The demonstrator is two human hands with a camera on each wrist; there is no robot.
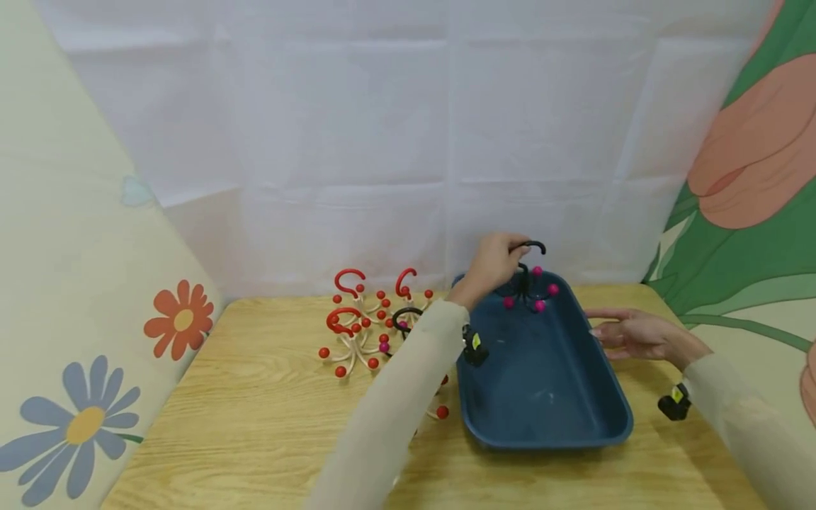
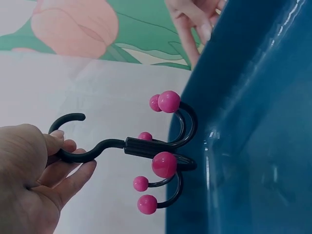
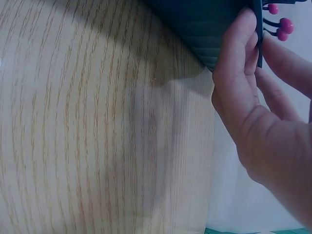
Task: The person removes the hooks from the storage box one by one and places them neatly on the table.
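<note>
**Black hook held over the bin**

On the left of the counter [image 1: 255, 425]: a pile of red hooks [image 1: 357, 326], lying in a heap, well apart from both hands. One more black hook with pink balls mixed into that pile.

In the middle: left hand [image 1: 491, 265], with fingers [image 2: 68, 168] curled round the top loop of the black hook [image 1: 528, 283]. Hook hanging in the air, pink balls [image 2: 165, 163] pointing down, over the far end of the blue bin [image 1: 612, 404]. From the left wrist view, balls close by the bin wall; touching it or not, hard to tell. Not lying in the bin yet.

On the right: right hand [image 1: 637, 334] at the bin's right rim. Fingers [image 3: 239, 63] straight and flat against the rim, thumb on the other side, holding the bin steady on the counter. Nothing else in that hand.

Step in hand, by the look of it: putting the black hook into the bin, nearly done. Next move calls for lowering the hook to the bin floor, then opening the left fingers to let go. Needs care so the curved arms do not catch on the wall. Right hand best kept on the rim so the bin does not slide.
</note>
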